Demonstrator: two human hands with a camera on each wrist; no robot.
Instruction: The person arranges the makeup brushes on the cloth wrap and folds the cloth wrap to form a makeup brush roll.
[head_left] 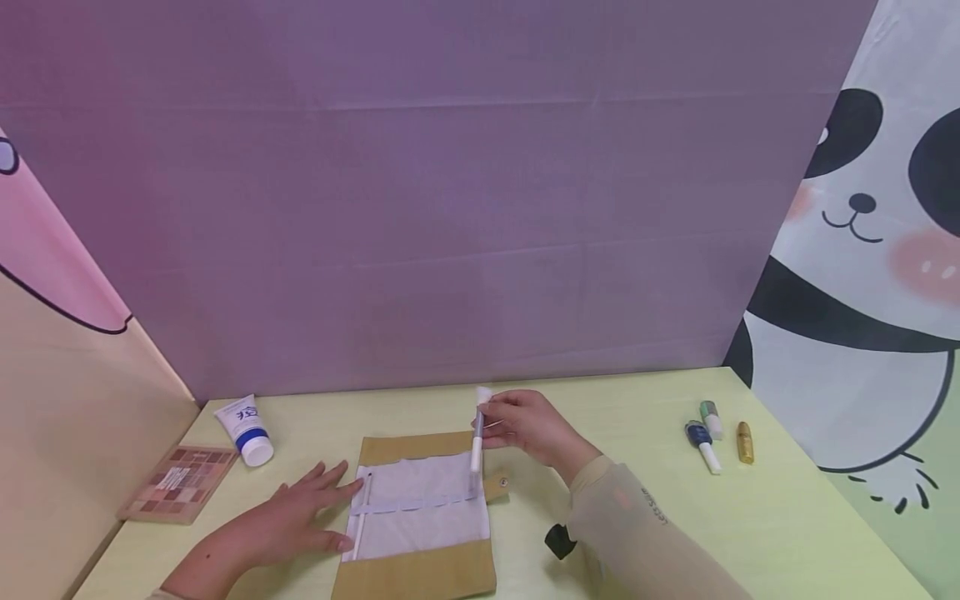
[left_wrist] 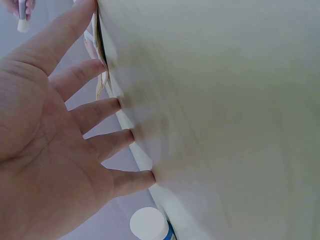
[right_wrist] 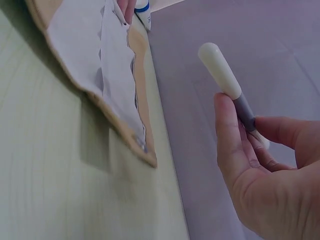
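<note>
A tan fabric roll lies unfolded on the table, with a pale lining and a wavy-edged pocket across its middle. Tucked into the pocket at the left is a slim white stick. My right hand pinches a makeup brush between thumb and fingers over the roll's right side. The brush has a thick white handle, a grey collar and whitish bristles. Fingers spread, my left hand touches the roll's left edge; its palm shows in the left wrist view.
At the left stand a white tube with a blue band and an eyeshadow palette. On the right lie a dark blue nail polish bottle, a silver-and-white bottle and a gold tube. A black object sits beside my right sleeve.
</note>
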